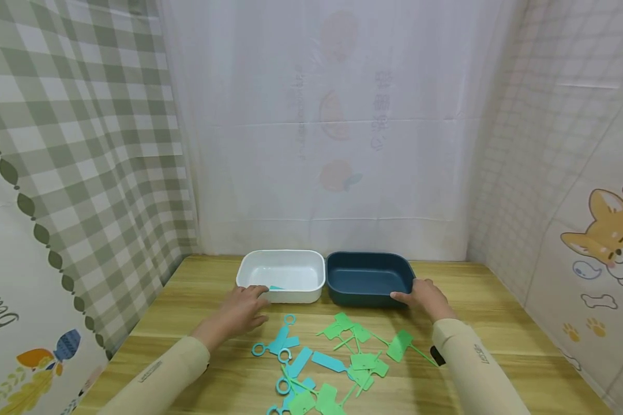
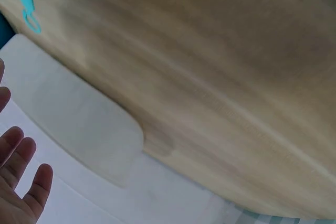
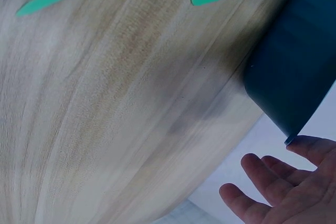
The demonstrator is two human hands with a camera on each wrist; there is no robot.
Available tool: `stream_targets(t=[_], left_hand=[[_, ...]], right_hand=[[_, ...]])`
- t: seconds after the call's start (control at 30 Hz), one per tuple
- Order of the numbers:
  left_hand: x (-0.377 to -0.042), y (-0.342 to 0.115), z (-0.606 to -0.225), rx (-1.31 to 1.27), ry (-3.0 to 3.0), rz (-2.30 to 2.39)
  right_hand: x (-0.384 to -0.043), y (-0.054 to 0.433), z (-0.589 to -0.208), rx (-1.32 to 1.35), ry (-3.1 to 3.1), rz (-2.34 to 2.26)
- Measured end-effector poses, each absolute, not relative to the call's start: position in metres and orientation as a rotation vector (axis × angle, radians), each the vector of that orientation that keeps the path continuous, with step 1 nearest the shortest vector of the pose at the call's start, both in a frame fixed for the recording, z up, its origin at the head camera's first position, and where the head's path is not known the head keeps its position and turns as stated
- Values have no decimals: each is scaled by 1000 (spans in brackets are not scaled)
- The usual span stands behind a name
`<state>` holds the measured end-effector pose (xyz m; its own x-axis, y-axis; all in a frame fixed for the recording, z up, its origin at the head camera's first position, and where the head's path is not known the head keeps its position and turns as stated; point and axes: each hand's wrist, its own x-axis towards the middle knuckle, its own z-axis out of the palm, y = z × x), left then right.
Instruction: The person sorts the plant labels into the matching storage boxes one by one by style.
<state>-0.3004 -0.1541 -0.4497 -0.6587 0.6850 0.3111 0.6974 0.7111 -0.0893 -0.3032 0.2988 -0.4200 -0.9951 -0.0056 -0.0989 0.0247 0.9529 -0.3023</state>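
Note:
My left hand (image 1: 239,311) is at the near left corner of a white bin (image 1: 291,296), its fingers loosely spread with nothing between them. A bit of blue plastic (image 1: 276,287) shows inside that bin. At the right end of a dark blue bin (image 1: 368,300) is my right hand (image 1: 428,297). One of its fingertips touches the bin's rim in the right wrist view, while the other fingers stand apart from it. In front of the bins lie several blue plastic tags (image 1: 328,362) with ring ends and several green plastic tags (image 1: 400,346) with thin strips, partly overlapping.
The two bins stand side by side on a wooden table (image 1: 207,288), close to the white curtain (image 1: 311,173) at the back. A checked cloth (image 1: 109,144) hangs on the left, and a printed cloth (image 1: 576,173) on the right.

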Motion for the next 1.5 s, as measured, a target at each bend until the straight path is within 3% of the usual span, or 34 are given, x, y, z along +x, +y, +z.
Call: stream_targets(t=[0.6, 1.5], left_hand=[[-274, -171, -472, -1072, -2755, -74], [-273, -169, -478, -1176, -2828, -61]], right_hand=[[-307, 294, -425, 12, 3007, -474], [-303, 299, -419, 28, 3000, -473]])
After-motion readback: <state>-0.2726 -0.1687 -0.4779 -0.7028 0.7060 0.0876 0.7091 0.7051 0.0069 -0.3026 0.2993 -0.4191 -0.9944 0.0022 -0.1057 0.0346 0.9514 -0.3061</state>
